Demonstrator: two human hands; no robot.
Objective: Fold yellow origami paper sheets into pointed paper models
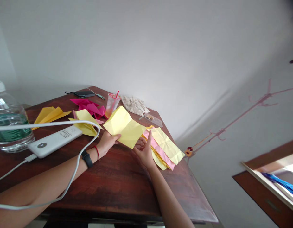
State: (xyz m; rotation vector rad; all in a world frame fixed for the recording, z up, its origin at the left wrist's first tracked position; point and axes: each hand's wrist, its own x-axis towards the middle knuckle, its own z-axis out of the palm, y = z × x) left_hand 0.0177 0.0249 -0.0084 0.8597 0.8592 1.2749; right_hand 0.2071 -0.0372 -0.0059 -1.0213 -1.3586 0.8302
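A creased sheet of yellow paper [126, 126] is raised over the table, its middle fold dividing a brighter half from a darker one. My left hand [107, 144] pinches its lower left edge, thumb on the near side. At the sheet's lower right edge is my right hand [144, 152], index finger stretched up and the other fingers loosely bent; whether they touch the sheet is hard to see. Just beyond that hand lies a stack of folded papers [166, 142], yellow, pink and orange. Left of the raised sheet rest a folded yellow paper piece [85, 122] and magenta folded paper [89, 107].
A white power bank [54, 142] with a looping white cable [78, 161] lies by a water bottle [12, 120]. Orange folded paper [50, 114], a cup with a red straw [111, 104], a patterned cloth pouch [134, 105] and a clear plastic case [154, 119] stand farther back.
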